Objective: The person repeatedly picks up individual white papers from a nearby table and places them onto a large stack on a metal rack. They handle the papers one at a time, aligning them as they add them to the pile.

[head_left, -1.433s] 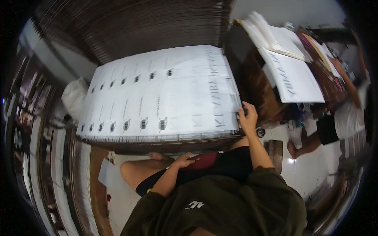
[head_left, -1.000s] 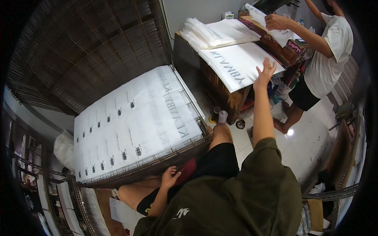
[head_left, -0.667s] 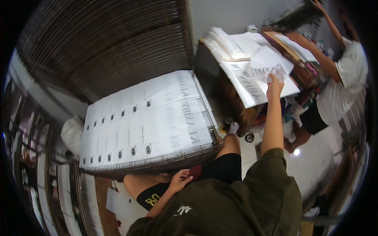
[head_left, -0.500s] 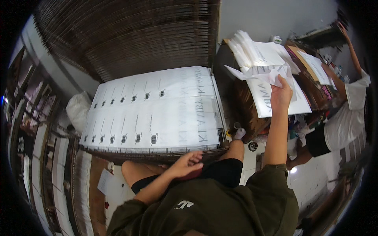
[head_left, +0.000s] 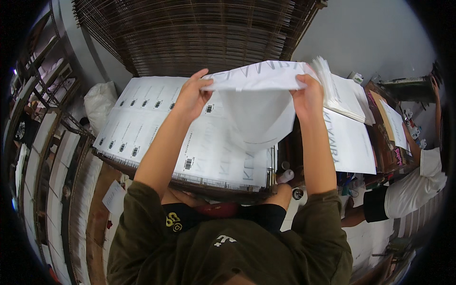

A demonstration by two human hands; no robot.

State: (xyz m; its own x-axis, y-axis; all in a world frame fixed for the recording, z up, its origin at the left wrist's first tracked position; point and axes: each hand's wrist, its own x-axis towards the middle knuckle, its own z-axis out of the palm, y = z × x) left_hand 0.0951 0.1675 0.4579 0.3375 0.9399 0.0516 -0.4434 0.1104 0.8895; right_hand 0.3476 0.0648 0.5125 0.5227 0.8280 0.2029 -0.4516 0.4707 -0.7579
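White bag (head_left: 259, 102), two hands gripping.

White bag (head_left: 259, 102) w/ grey lettering; sleeves (head_left: 313, 237) olive; rack (head_left: 190, 33) brown.

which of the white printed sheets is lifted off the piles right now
The white sheet gripped by the left hand and right hand: it hangs curved in the air, while the others lie flat in stacks.

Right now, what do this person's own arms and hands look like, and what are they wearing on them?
Both forearms are bare from the elbow down. The left hand and right hand wear no gloves, and no rings or watch show. Dark olive-green sleeves end around the elbows, part of a loose top with a small white mark on it.
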